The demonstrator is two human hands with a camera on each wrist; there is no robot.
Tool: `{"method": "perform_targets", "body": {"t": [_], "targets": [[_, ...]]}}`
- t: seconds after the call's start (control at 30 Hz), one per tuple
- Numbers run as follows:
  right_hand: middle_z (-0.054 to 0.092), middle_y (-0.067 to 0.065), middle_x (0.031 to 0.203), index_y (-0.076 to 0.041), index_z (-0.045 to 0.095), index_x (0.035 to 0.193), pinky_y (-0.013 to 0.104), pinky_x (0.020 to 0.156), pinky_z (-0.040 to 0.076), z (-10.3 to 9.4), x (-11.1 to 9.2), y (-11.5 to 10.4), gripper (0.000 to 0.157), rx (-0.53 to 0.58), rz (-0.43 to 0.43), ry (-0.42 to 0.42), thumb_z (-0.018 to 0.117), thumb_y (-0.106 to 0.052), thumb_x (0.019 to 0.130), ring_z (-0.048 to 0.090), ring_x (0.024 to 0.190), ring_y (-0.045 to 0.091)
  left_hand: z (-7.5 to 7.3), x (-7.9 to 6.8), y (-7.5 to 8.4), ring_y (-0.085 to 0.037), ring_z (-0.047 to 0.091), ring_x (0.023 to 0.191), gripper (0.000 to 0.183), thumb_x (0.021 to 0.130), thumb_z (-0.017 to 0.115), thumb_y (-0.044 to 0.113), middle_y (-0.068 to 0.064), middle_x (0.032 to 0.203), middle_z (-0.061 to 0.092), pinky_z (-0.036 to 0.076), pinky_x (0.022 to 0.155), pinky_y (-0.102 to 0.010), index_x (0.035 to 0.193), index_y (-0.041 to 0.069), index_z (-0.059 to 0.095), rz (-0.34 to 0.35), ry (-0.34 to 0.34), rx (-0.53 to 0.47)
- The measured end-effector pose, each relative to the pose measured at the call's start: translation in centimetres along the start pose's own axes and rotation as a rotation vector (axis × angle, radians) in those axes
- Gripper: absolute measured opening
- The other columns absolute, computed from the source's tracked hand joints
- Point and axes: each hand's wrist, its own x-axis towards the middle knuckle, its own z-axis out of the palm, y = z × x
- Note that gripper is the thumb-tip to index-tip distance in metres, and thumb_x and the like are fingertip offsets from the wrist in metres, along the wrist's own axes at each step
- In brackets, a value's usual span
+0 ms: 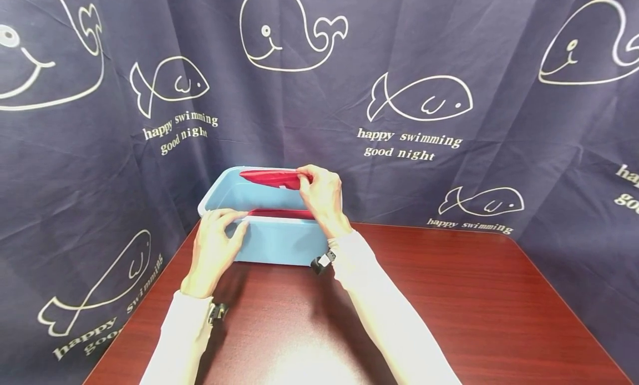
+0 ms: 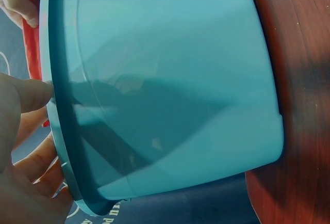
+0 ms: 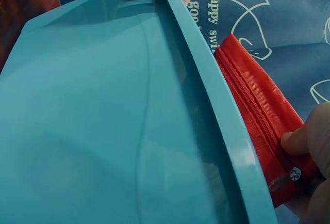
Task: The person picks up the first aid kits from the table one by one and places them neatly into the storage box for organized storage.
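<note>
A light-blue plastic bin stands at the back left of the table. My left hand is at its front rim near the left corner; in the left wrist view the thumb touches the rim and the other fingers reach behind it. My right hand pinches a red zip pouch by one end, above the bin's right part. The pouch's zipper runs along its edge, with a metal puller beside the thumb. A second red strip shows just inside the front rim; whether it is the same pouch I cannot tell.
The reddish-brown wooden table extends to the right and front of the bin. A dark blue curtain printed with whales and fish hangs close behind the bin and along both sides. Each wrist wears a small camera strap.
</note>
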Motion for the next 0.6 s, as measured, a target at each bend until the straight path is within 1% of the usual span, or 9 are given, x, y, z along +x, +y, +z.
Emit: {"method": "perform_targets", "body": {"t": [0.17, 0.4, 0.6], "targets": [[0.08, -0.003, 0.093, -0.017, 0.084, 0.099, 0.03, 0.074, 0.057, 0.3, -0.1, 0.3, 0.014, -0.005, 0.014, -0.019, 0.071, -0.013, 0.094, 0.073, 0.08, 0.017, 0.1, 0.0, -0.1, -0.031, 0.059, 0.109, 0.022, 0.091, 0.078, 0.02, -0.009, 0.11, 0.069, 0.044, 0.097, -0.048, 0.111, 0.012, 0.081, 0.001, -0.001, 0.004], [0.08, -0.003, 0.091, -0.018, 0.084, 0.098, 0.03, 0.072, 0.057, 0.6, -0.1, 0.4, 0.014, 0.006, 0.03, -0.012, 0.072, -0.013, 0.093, 0.072, 0.077, 0.017, 0.1, 0.0, -0.2, -0.031, 0.06, 0.109, 0.022, 0.091, 0.078, 0.019, -0.009, 0.11, 0.069, 0.043, 0.097, -0.047, 0.111, 0.012, 0.081, 0.005, 0.003, 0.005], [0.08, -0.003, 0.091, -0.018, 0.084, 0.099, 0.03, 0.07, 0.056, 1.1, -0.2, 0.4, 0.015, -0.028, 0.039, -0.027, 0.071, -0.013, 0.093, 0.073, 0.078, 0.017, 0.0, 0.1, -0.1, -0.031, 0.059, 0.11, 0.022, 0.091, 0.078, 0.019, -0.009, 0.11, 0.069, 0.043, 0.097, -0.047, 0.111, 0.013, 0.081, 0.004, 0.0, 0.006]]}}
